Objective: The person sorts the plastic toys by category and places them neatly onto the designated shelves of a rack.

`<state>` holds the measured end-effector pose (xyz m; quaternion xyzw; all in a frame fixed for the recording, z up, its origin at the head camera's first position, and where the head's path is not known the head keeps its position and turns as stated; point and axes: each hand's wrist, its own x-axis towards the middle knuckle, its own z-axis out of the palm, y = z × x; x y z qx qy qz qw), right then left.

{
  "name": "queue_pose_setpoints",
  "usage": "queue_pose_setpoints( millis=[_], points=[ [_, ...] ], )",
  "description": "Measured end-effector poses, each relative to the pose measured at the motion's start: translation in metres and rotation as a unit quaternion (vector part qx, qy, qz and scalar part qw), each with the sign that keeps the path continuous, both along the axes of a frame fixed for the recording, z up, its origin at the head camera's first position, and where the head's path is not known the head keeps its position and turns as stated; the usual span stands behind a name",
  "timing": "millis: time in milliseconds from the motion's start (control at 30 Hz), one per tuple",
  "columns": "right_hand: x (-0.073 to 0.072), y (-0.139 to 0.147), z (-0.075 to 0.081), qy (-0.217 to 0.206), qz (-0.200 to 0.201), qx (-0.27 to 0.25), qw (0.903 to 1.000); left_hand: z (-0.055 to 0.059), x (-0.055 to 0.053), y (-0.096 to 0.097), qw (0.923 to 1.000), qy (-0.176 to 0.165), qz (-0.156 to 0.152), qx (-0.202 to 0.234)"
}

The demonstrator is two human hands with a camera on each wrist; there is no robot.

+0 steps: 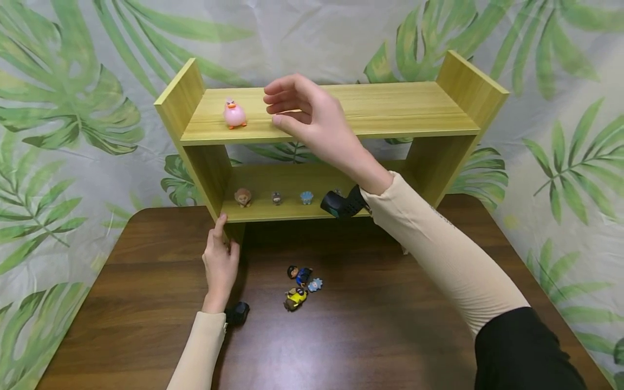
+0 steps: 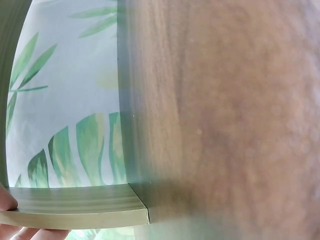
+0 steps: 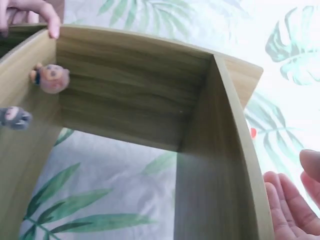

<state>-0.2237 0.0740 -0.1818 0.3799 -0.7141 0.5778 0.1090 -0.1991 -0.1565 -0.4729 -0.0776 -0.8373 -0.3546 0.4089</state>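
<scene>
My right hand (image 1: 307, 108) hovers over the top board of the wooden shelf (image 1: 390, 111), its fingers loosely curved with nothing between them. Just left of it, apart from the fingertips, a pink bird toy (image 1: 235, 115) stands upright. In the right wrist view only a bit of its orange feet (image 3: 253, 133) shows past the board. Low on the shelf's left side, my left hand (image 1: 220, 268) grips the side panel (image 2: 75, 217); the left wrist view has the thumb on one face and fingers on the other.
On the lower board stand a lion figure (image 1: 242, 197), a small grey figure (image 1: 276, 198) and a blue figure (image 1: 306, 197); another is partly behind the right wrist camera (image 1: 343, 203). A dark-capped figure (image 1: 299, 274), a yellow-clad figure (image 1: 295, 299) and a blue piece (image 1: 315, 285) lie on the table (image 1: 361, 325).
</scene>
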Motion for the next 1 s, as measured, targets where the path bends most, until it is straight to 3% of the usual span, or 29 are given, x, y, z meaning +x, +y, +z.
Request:
queue_pose_setpoints(
  millis=[500,733,1000],
  points=[
    [0.025,0.033,-0.030,0.008,0.033,-0.067,0.9972,-0.001,-0.001,0.000,1.0000,0.000,0.001,-0.002],
    [0.035,0.042,-0.052,0.006,0.043,-0.059,0.9973,-0.001,-0.001,0.000,1.0000,0.000,0.006,-0.002],
    [0.043,0.051,-0.082,-0.027,0.039,-0.040,0.9981,-0.002,-0.001,0.000,1.0000,0.002,0.005,0.003]
  ],
)
